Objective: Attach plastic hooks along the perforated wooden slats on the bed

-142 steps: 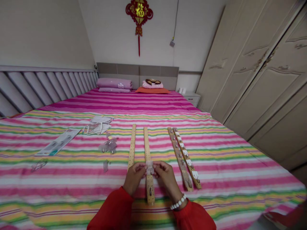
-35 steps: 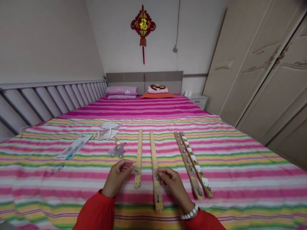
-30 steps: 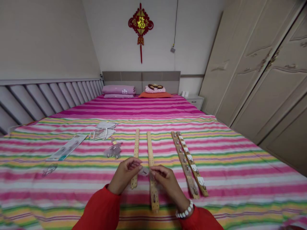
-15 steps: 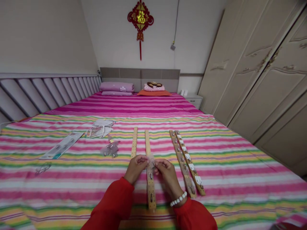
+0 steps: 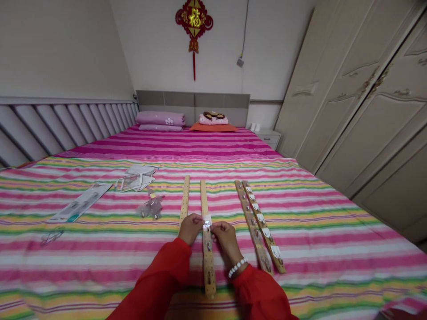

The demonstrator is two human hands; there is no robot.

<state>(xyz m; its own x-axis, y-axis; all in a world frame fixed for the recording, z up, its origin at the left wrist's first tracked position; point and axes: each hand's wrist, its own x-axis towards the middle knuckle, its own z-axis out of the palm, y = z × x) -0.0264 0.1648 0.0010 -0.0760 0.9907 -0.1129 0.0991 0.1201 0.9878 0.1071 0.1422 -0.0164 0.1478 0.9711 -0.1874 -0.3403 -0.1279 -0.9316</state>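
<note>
From the head, the left hand [image 5: 191, 229] and right hand [image 5: 227, 236] pinch a clear hook patch [image 5: 207, 223] over a wooden strip [image 5: 209, 261], contact with the wood unclear. The left hand hides part of the neighbouring strip [image 5: 185, 195].

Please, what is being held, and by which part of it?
A clear hook patch, by its side edges: left grip at left, right grip at right.
</note>
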